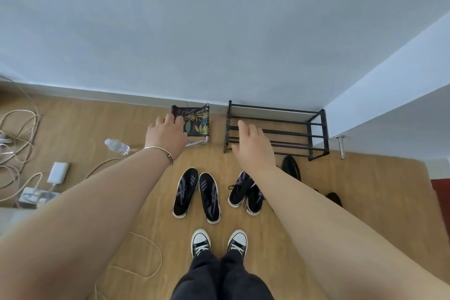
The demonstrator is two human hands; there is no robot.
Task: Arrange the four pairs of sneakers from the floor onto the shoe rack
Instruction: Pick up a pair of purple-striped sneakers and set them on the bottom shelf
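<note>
A black metal shoe rack [314, 129] stands against the wall at the right, with no shoes on its bars. On the wooden floor before me lies a black slip-on pair with grey stripes [196, 195]. To its right sits a black laced pair with purple marks [244, 192], one shoe overlapping the other. More black shoes [291, 168] lie behind my right arm, partly hidden. My left hand [168, 135] and my right hand [254, 146] are stretched forward, fingers apart, holding nothing. My right hand hovers in front of the rack's left end.
A small folding stool with a leaf-print seat [197, 120] stands left of the rack. A plastic bottle [118, 146], cables, a power strip [36, 196] and a charger lie on the floor at the left. My own feet in black-and-white sneakers [219, 242] stand below the pairs.
</note>
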